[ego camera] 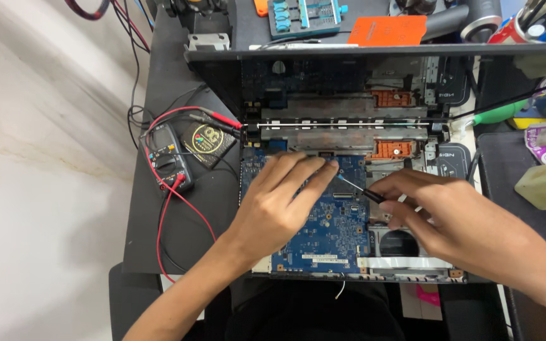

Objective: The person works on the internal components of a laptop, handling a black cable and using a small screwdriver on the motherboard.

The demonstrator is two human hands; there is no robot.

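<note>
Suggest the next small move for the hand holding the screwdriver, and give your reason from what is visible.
Probably turn the screwdriver in place. The right hand has its tip down on the blue circuit board near the top edge, while the left hand fingertips press the board beside it.

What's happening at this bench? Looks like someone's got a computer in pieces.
A person is bent over an opened laptop with its blue circuit board exposed. The right hand holds a thin screwdriver, its tip down on the board near the top edge. The left hand rests on the board, fingertips right beside that tip. A multimeter with red and black leads lies to the left on the dark mat.
</note>
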